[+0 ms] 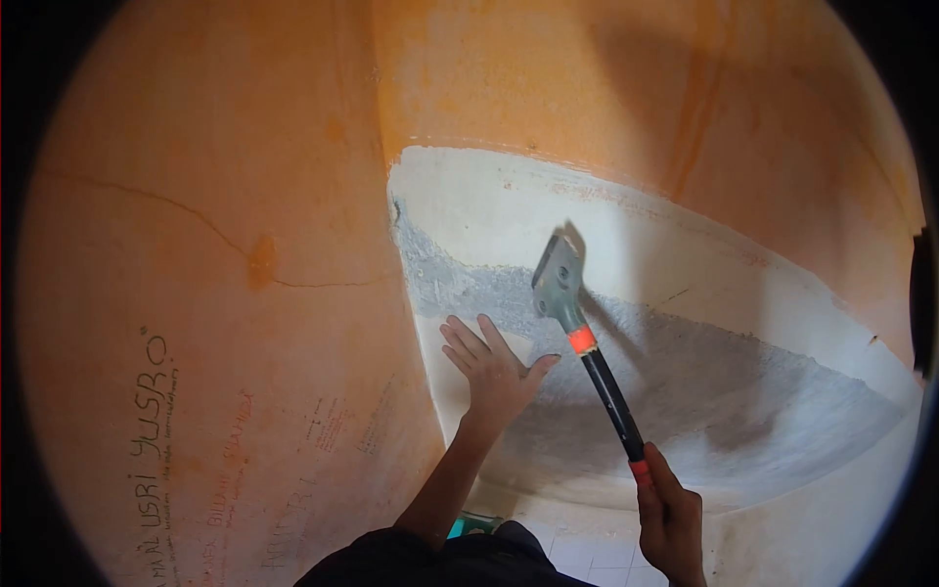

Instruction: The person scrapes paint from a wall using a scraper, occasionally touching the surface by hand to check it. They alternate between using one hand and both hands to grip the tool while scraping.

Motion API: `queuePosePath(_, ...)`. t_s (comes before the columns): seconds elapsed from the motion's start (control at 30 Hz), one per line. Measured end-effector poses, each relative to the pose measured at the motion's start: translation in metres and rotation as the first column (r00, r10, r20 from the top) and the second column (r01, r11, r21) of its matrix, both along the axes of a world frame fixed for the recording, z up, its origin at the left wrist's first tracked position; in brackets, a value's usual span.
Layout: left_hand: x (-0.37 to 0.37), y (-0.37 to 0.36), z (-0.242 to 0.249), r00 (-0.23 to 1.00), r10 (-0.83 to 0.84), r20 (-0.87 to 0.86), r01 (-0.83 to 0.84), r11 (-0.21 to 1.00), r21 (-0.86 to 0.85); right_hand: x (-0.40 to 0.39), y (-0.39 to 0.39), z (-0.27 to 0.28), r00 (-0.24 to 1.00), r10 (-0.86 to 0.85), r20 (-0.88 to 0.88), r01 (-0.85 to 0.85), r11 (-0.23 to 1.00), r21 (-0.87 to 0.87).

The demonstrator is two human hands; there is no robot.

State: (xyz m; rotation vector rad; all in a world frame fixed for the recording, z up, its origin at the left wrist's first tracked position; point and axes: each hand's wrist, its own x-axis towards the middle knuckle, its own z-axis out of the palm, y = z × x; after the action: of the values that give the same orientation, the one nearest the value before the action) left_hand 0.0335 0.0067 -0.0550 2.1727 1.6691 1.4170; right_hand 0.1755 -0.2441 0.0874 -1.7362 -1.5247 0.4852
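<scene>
My right hand (671,514) is wrapped round the lower end of a long-handled scraper (612,396). The tool has a black shaft with orange bands and a grey-green head, tilted up and left, its blade over the white band of the wall. My left hand (492,374) has its fingers spread and its palm toward the wall, below and left of the scraper head. Behind both hands, a rough grey patch (675,342) of bared wall runs beneath the white painted band (675,240).
An orange wall (215,372) with handwriting and a thin crack meets the patched wall at a corner on the left. Orange paint (509,78) continues above the white band. White floor tiles (587,550) show at the bottom, near a green object (474,524).
</scene>
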Motion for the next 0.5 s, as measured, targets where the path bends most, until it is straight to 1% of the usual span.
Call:
queuePosePath(0.03,0.001,0.0,-0.001,1.0,-0.004,-0.004,0.004,1.0,-0.002,-0.005,0.006,0.003,0.999,0.031,0.043,-0.033,0.998,0.05)
queuePosePath(0.07,0.002,-0.001,-0.002,1.0,-0.009,-0.01,0.009,1.0,-0.002,-0.007,0.01,0.002,0.999,0.025,0.037,-0.027,0.998,0.05)
queuePosePath(0.13,0.002,0.0,-0.002,1.0,0.01,-0.008,-0.01,0.999,0.034,-0.011,0.019,-0.002,0.995,0.088,0.052,-0.093,0.99,0.106)
queuePosePath(0.17,0.001,0.002,-0.001,1.0,0.014,-0.01,-0.013,0.999,0.039,-0.008,0.016,-0.002,0.995,0.092,0.051,-0.097,0.989,0.112)
queuePosePath(0.23,0.001,0.001,0.0,1.0,-0.012,0.001,0.012,1.0,-0.017,-0.004,0.004,0.002,0.999,0.014,0.043,-0.016,0.998,0.058)
queuePosePath(0.27,0.002,0.001,0.001,1.0,-0.011,0.006,0.011,1.0,-0.019,-0.002,0.008,0.0,0.999,0.015,0.048,-0.018,0.998,0.056)
queuePosePath(0.33,0.002,0.0,0.0,1.0,0.005,-0.003,-0.005,1.0,-0.023,-0.004,0.015,-0.002,0.98,0.127,0.155,-0.16,0.96,0.227)
queuePosePath(0.37,0.002,-0.001,-0.001,1.0,0.005,-0.003,-0.005,1.0,-0.027,-0.003,0.012,-0.006,0.98,0.127,0.155,-0.16,0.961,0.224)
queuePosePath(0.43,0.001,0.001,-0.001,1.0,-0.003,-0.006,0.003,0.999,-0.035,0.0,0.009,-0.012,0.993,0.055,0.101,-0.074,0.977,0.198)
queuePosePath(0.5,0.002,0.001,-0.002,1.0,-0.006,0.01,0.006,1.0,-0.02,0.002,0.012,-0.01,0.992,0.073,0.104,-0.09,0.981,0.172)
